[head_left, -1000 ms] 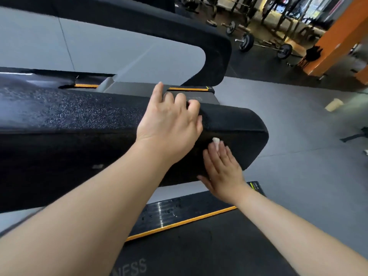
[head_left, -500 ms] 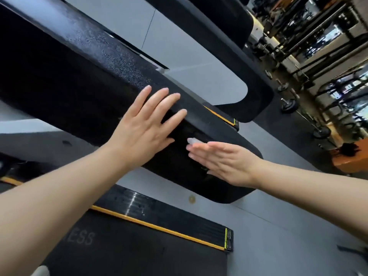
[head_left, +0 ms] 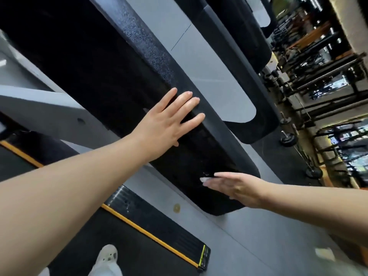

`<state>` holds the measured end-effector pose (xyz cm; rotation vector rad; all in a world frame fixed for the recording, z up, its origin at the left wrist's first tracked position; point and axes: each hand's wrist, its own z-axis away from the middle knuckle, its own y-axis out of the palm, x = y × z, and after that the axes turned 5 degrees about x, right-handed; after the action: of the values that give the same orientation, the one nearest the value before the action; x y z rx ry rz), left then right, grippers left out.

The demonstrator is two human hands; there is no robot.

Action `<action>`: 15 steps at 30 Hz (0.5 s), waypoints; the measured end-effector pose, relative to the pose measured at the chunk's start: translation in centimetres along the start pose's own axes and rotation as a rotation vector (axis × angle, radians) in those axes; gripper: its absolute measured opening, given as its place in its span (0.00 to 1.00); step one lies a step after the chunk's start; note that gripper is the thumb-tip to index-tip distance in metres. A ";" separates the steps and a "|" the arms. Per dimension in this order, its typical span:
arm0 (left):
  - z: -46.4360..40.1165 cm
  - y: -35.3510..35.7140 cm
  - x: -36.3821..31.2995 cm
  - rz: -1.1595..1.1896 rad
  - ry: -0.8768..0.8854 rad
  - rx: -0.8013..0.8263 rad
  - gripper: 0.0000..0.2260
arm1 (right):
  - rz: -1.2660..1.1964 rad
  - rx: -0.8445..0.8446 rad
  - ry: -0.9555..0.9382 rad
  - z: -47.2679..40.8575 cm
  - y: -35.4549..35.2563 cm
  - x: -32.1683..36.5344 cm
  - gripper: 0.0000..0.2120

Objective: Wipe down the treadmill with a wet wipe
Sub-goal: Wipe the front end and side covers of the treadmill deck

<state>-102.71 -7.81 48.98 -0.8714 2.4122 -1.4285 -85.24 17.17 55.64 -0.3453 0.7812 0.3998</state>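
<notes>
The treadmill's wide black handrail (head_left: 119,66) runs diagonally across the head view, from upper left to a rounded end at lower right. My left hand (head_left: 169,118) lies flat on its side face near the top edge, fingers straight. Near the rail's end, my right hand (head_left: 237,186) presses a small white wet wipe (head_left: 206,179) against the side face with straight fingers. Only a bit of the wipe shows past the fingertips. Below lie the dark belt (head_left: 129,250) and a yellow-edged side strip (head_left: 153,234).
A second treadmill's black handrail (head_left: 249,76) runs parallel beyond. Racks, barbells and weight plates (head_left: 288,138) fill the right side. Grey floor (head_left: 258,246) spreads under the rail, with a pale object (head_left: 324,253) on it. My white shoe (head_left: 107,257) stands on the belt.
My left hand went from curled over the rail's top to lying flat on its side. The right hand slid the wipe along the side face near the rail's end. The view tilted.
</notes>
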 end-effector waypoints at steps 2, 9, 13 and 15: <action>0.0 -0.1 0.0 -0.012 -0.029 0.016 0.48 | -0.200 0.003 -0.263 -1.7 0.1 0.1 0.29; 0.3 -1.1 -1.8 0.197 -0.177 -0.067 0.38 | -0.782 -0.210 -0.220 -5.5 -2.3 -2.2 0.25; 1.8 -2.4 -3.9 0.888 -0.415 -0.247 0.16 | -1.156 -0.365 0.029 -4.8 -3.3 -4.3 0.20; 2.6 -3.6 -4.8 1.359 -0.600 -0.102 0.11 | -1.426 -0.490 0.316 -4.8 -3.8 -4.9 0.15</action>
<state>-96.28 -8.17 50.18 0.3532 1.8157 -0.4053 -89.57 10.66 56.65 -1.3211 0.5571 -0.8478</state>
